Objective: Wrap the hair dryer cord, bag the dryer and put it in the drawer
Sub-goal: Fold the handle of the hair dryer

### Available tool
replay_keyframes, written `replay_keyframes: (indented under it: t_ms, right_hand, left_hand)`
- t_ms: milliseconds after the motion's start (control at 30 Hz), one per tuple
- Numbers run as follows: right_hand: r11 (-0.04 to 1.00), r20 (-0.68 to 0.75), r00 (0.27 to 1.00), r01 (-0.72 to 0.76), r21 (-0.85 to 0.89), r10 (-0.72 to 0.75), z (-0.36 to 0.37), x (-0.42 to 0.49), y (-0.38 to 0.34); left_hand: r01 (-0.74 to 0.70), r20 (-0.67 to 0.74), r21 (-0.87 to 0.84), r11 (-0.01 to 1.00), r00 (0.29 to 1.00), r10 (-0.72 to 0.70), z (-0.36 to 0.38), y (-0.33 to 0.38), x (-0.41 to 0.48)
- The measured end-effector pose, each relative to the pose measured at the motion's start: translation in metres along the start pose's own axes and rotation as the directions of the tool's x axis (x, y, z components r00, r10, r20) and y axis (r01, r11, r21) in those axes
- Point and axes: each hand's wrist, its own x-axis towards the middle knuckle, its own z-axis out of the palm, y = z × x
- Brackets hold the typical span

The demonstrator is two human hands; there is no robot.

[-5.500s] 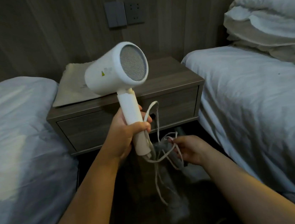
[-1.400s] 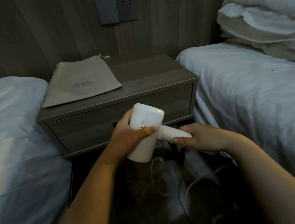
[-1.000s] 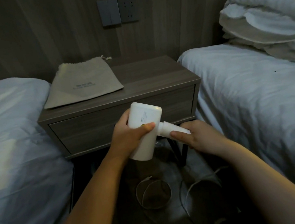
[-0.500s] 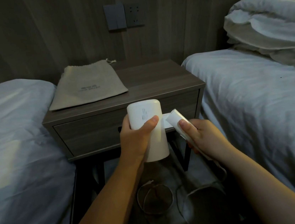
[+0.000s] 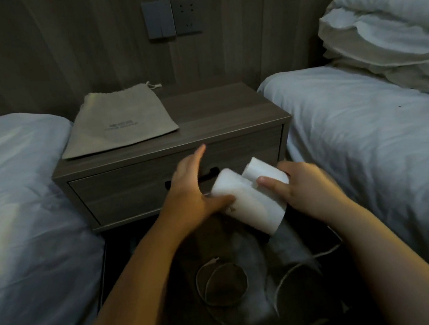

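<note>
Head view: white plastic hair dryer (image 5: 251, 206) was held in the air just near of the grey-brown wooden nightstand (image 5: 223, 112), handle apparently folded against the body. Right hand (image 5: 308, 191) gripped it, thumb across the handle. Left hand (image 5: 192, 192) had its fingers straight, with only the thumb pressing the body.

Risks, as judged: thin white cord (image 5: 197, 283) lay unwrapped in loose loops on the dark floor (image 5: 184, 322), so it could knot or catch under the nightstand when gathered. With one hand gripping, the dryer could slip, and a finger could be nipped at the fold.

Beige drawstring cloth bag (image 5: 119, 122) lay flat on the nightstand's far left; drawer (image 5: 130, 189) was closed. Room dim — white-sheeted left bed (image 5: 8, 187) and right bed (image 5: 366, 130) flanked the nightstand, with a grey wall switch and socket (image 5: 172, 17) on the far panelling.
</note>
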Motion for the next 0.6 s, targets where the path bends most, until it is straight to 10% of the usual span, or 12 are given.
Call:
replay_keyframes:
  t_ms: [167,467,600]
  right_hand:
    - [0.993,0.153,0.985,0.096,-0.070,-0.085,-0.004,-0.003,0.000]
    - [0.991,0.243,0.961,0.126,0.046,-0.134,-0.002,-0.002,-0.005]
    - [0.981,0.029,0.997,0.066,0.182,-0.072,-0.010,0.002,0.005]
  left_hand:
    - [-0.178,0.441,0.179,0.968,0.894,0.083,0.005,-0.006,-0.009]
    - [-0.209,0.487,0.157,0.965,0.867,0.109,-0.003,-0.003,-0.012]
    - [-0.095,0.468,0.002,0.996,0.880,0.083,-0.011,-0.008,-0.012]
